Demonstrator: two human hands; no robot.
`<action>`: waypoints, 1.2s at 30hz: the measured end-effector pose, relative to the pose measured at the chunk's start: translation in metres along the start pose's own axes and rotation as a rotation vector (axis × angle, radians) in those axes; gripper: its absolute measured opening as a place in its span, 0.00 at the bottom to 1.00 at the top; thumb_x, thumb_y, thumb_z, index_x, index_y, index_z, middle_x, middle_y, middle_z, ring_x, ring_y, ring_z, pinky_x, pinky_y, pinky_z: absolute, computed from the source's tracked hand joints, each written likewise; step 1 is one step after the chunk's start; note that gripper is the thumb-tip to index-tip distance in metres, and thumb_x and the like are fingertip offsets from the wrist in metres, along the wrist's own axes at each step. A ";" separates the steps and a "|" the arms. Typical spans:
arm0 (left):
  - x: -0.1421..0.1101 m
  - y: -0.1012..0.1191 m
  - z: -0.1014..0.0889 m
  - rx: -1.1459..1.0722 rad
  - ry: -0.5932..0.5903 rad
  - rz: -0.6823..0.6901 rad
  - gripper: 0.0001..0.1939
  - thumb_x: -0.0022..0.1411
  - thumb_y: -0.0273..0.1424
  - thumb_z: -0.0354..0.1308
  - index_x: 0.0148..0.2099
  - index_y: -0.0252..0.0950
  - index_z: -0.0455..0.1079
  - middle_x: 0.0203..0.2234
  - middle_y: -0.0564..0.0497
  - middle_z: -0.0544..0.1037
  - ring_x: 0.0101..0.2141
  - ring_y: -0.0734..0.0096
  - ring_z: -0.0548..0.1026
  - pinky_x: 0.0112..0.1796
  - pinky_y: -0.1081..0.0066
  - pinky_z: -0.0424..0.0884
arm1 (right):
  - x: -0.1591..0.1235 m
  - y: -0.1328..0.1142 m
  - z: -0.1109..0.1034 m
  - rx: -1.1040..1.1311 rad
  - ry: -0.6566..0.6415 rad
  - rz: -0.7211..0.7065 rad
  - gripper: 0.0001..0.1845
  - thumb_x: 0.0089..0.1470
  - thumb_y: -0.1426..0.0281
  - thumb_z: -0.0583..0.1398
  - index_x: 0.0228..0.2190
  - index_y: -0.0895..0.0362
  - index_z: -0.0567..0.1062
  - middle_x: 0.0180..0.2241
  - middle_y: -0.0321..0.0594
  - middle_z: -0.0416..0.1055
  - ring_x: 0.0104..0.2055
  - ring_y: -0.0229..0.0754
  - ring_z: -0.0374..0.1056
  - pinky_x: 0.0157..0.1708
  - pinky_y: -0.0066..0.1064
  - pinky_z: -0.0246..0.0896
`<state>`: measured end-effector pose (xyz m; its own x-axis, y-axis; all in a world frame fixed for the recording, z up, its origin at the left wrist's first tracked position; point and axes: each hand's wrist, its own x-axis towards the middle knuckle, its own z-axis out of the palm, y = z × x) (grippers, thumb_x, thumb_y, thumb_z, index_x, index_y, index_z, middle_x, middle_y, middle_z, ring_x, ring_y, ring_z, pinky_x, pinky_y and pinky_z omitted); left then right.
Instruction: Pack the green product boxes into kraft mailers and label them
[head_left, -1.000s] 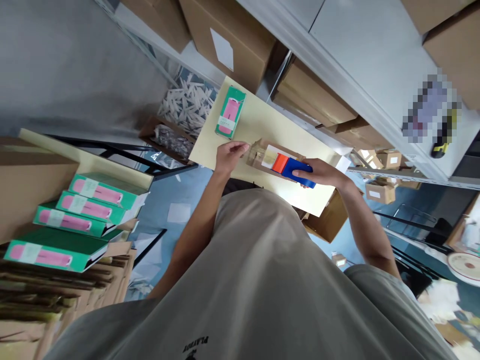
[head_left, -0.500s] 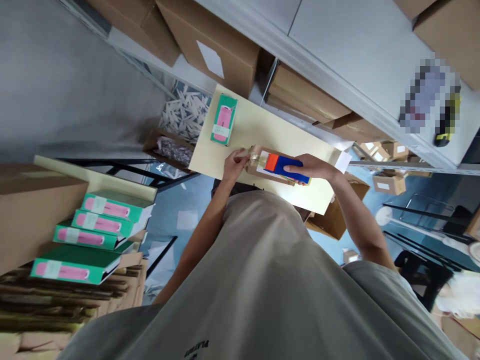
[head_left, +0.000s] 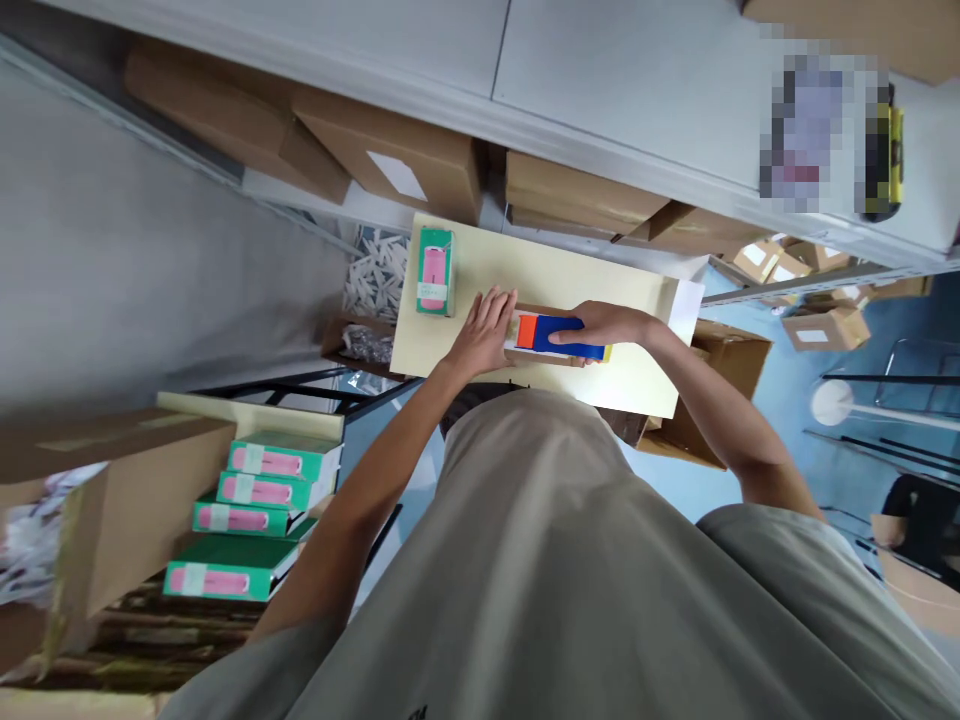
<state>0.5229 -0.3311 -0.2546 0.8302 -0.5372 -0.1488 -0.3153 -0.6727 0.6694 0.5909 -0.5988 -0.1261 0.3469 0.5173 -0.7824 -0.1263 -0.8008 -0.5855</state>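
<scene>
The right hand is clamped on the tape dispenser; the left hand lies outstretched across the end of the carton.

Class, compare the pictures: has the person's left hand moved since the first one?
Yes. Judged against the green box on the table, the left hand has moved rightward, toward the right hand, and now covers one end of the brown box.
</scene>
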 end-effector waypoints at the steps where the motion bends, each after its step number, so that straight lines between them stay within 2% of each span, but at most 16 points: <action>1: 0.000 -0.001 0.000 0.024 -0.001 -0.008 0.74 0.53 0.49 0.80 0.85 0.27 0.41 0.78 0.24 0.56 0.80 0.23 0.47 0.78 0.34 0.35 | -0.002 -0.001 0.000 -0.004 -0.005 -0.006 0.41 0.54 0.29 0.68 0.40 0.56 0.85 0.28 0.44 0.83 0.32 0.49 0.81 0.37 0.38 0.75; 5: -0.002 -0.002 -0.002 0.078 -0.018 -0.022 0.74 0.51 0.46 0.80 0.85 0.25 0.40 0.77 0.24 0.58 0.77 0.23 0.52 0.77 0.35 0.40 | -0.024 0.013 -0.010 -0.008 -0.030 0.030 0.42 0.52 0.29 0.68 0.39 0.56 0.84 0.29 0.44 0.84 0.32 0.50 0.81 0.35 0.37 0.75; 10: -0.001 -0.004 -0.004 0.091 -0.040 -0.010 0.73 0.50 0.43 0.81 0.85 0.26 0.42 0.75 0.23 0.58 0.76 0.22 0.54 0.76 0.36 0.47 | -0.085 0.071 -0.038 -0.041 -0.014 0.247 0.39 0.50 0.30 0.72 0.33 0.56 0.83 0.27 0.46 0.83 0.30 0.50 0.80 0.33 0.39 0.74; 12: 0.000 -0.005 -0.004 0.087 -0.044 0.003 0.74 0.50 0.43 0.82 0.85 0.26 0.43 0.75 0.23 0.58 0.75 0.22 0.54 0.76 0.36 0.49 | -0.110 0.093 -0.047 -0.077 0.024 0.317 0.37 0.54 0.33 0.70 0.31 0.57 0.83 0.27 0.47 0.82 0.29 0.47 0.79 0.33 0.38 0.72; 14: 0.001 -0.005 -0.004 0.090 -0.043 0.005 0.75 0.49 0.45 0.83 0.85 0.28 0.43 0.74 0.24 0.58 0.75 0.22 0.54 0.75 0.36 0.50 | -0.126 0.110 -0.051 -0.113 0.044 0.363 0.37 0.59 0.35 0.68 0.29 0.58 0.82 0.28 0.48 0.83 0.28 0.44 0.79 0.33 0.37 0.70; 16: 0.002 -0.005 -0.004 0.100 -0.043 -0.003 0.76 0.47 0.46 0.83 0.85 0.31 0.43 0.74 0.25 0.58 0.75 0.23 0.54 0.75 0.36 0.52 | -0.130 0.119 -0.051 -0.121 0.053 0.391 0.36 0.58 0.35 0.68 0.30 0.58 0.82 0.29 0.47 0.83 0.29 0.45 0.79 0.34 0.36 0.70; 20: 0.003 -0.002 -0.007 0.129 -0.058 -0.011 0.77 0.46 0.47 0.84 0.85 0.31 0.43 0.73 0.25 0.59 0.74 0.22 0.56 0.74 0.35 0.54 | -0.110 0.128 -0.039 -0.110 0.095 0.429 0.36 0.51 0.33 0.73 0.33 0.55 0.84 0.31 0.48 0.84 0.34 0.53 0.82 0.34 0.39 0.74; 27: 0.004 0.000 -0.008 0.148 -0.071 -0.033 0.78 0.46 0.52 0.84 0.85 0.32 0.43 0.74 0.24 0.58 0.74 0.21 0.56 0.74 0.34 0.55 | -0.067 0.124 -0.009 -0.215 0.168 0.434 0.40 0.53 0.33 0.72 0.38 0.60 0.87 0.28 0.52 0.83 0.33 0.58 0.82 0.37 0.44 0.75; 29: 0.004 -0.001 -0.008 0.165 -0.076 -0.025 0.78 0.47 0.51 0.84 0.85 0.33 0.42 0.74 0.24 0.57 0.75 0.21 0.56 0.74 0.34 0.55 | -0.054 0.116 0.002 -0.283 0.231 0.457 0.39 0.55 0.37 0.73 0.43 0.63 0.87 0.32 0.57 0.85 0.38 0.61 0.83 0.40 0.44 0.74; 33: 0.003 -0.002 -0.006 0.173 -0.076 -0.015 0.77 0.47 0.50 0.84 0.85 0.34 0.42 0.74 0.25 0.57 0.76 0.22 0.55 0.74 0.34 0.55 | -0.022 0.098 0.030 -0.428 0.367 0.460 0.32 0.64 0.50 0.71 0.55 0.64 0.84 0.49 0.65 0.85 0.52 0.65 0.82 0.48 0.43 0.73; 36: 0.003 -0.005 -0.004 0.175 -0.079 -0.027 0.76 0.48 0.50 0.83 0.85 0.33 0.42 0.75 0.24 0.56 0.77 0.23 0.53 0.74 0.36 0.55 | 0.004 0.091 0.054 -0.460 0.453 0.460 0.22 0.68 0.60 0.67 0.55 0.62 0.84 0.54 0.65 0.83 0.57 0.65 0.80 0.51 0.44 0.71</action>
<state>0.5289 -0.3275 -0.2560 0.8031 -0.5513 -0.2258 -0.3741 -0.7617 0.5290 0.5306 -0.6529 -0.1938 0.7103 0.0101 -0.7038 0.0138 -0.9999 -0.0004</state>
